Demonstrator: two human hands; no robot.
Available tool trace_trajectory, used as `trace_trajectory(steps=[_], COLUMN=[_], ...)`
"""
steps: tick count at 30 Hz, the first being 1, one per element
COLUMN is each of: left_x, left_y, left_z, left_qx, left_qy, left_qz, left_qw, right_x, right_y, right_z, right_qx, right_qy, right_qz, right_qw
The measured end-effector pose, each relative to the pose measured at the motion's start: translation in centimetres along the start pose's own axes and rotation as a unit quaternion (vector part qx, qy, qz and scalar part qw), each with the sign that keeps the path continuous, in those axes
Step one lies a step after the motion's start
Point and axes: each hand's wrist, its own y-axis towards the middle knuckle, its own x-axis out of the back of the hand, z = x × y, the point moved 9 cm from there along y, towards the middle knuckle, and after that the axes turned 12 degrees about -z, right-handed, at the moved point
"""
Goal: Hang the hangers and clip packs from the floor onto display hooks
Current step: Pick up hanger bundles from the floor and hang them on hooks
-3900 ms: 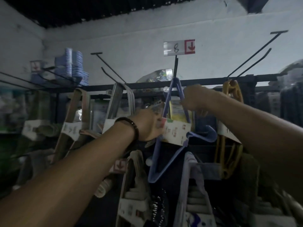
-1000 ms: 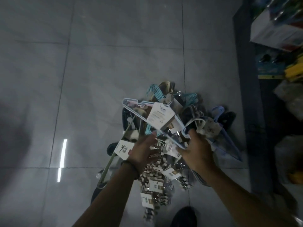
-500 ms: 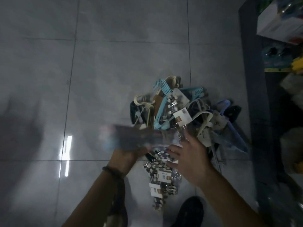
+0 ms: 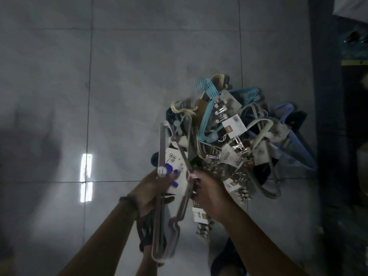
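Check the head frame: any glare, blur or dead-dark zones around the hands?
Head view: dim overall; bright glare streak on the floor, left of the left hand; shelving at the right edge nearly black; hanger bundle gripped by that and the right hand slightly soft; pile behind readable.

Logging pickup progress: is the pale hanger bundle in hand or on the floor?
In hand: left hand and right hand both grip the pale hanger bundle.

Both forearms reach forward and down, side by side, hands close together. The left hand (image 4: 154, 189), a dark band (image 4: 129, 202) at its wrist, curls round one side of a hanger pack (image 4: 161, 145). The right hand (image 4: 209, 194) grips the other side, its back facing the camera.
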Motion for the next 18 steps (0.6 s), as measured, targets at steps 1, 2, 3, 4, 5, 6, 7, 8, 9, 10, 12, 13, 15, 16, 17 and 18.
trace_trajectory(steps=[1,2,3,4,5,6,7,8,9,10,12,13,15,16,17,18], left_x=[0.4,0.8,1.1,1.1,1.2,1.3,1.3,1.6,2.0,2.3,2.7,3.1,4.2,5.0,5.5,5.8], left_y=[1.2,2.3,3.4,4.5,5.7,7.1,8.5,9.9,11.3,12.6,15.0,16.1,17.5,18.1,18.5,18.7], left_z=[0.0,-0.1,-0.2,-0.7,-1.2,-1.6,-2.0,-2.0,-1.9,-1.8,-1.3,-0.9,-0.5,-0.1,0.3,0.6], left_qx=[-0.01,-0.028,-0.035,-0.047,-0.065,-0.081,-0.098,-0.109,-0.114,-0.12,-0.124,-0.117,-0.115,-0.115,-0.127,-0.141], left_qy=[0.008,0.031,0.03,0.034,0.05,0.073,0.096,0.119,0.142,0.174,0.251,0.286,0.324,0.341,0.371,0.399], left_qz=[-0.021,-0.042,-0.052,-0.053,-0.055,-0.051,-0.047,-0.056,-0.072,-0.092,-0.117,-0.12,-0.144,-0.161,-0.175,-0.191], left_qw=[1.0,0.998,0.998,0.997,0.995,0.993,0.989,0.985,0.981,0.973,0.953,0.944,0.928,0.919,0.903,0.886], right_x=[0.4,0.9,1.7,2.6,3.4,3.9,4.2,4.5,4.6,4.5,4.1,4.1,4.8,4.7,4.5,4.3], right_y=[0.9,1.7,2.6,3.5,4.4,5.3,6.3,7.2,8.1,8.9,10.1,10.5,11.9,12.4,12.8,12.9], right_z=[-0.4,-0.6,-0.7,-0.7,-0.7,-0.9,-1.4,-1.9,-2.4,-2.9,-3.8,-3.9,-3.4,-3.2,-3.1,-3.1], right_qx=[0.013,0.029,0.044,0.055,0.061,0.061,0.056,0.045,0.031,0.012,-0.031,-0.045,-0.028,-0.009,0.012,0.026], right_qy=[-0.027,-0.044,-0.046,-0.037,-0.025,-0.024,-0.036,-0.054,-0.078,-0.101,-0.141,-0.161,-0.207,-0.233,-0.253,-0.269], right_qz=[-0.018,-0.044,-0.074,-0.105,-0.131,-0.153,-0.169,-0.183,-0.186,-0.178,-0.144,-0.146,-0.169,-0.169,-0.163,-0.155], right_qw=[0.999,0.998,0.995,0.992,0.989,0.986,0.983,0.981,0.979,0.979,0.979,0.975,0.963,0.958,0.954,0.95])
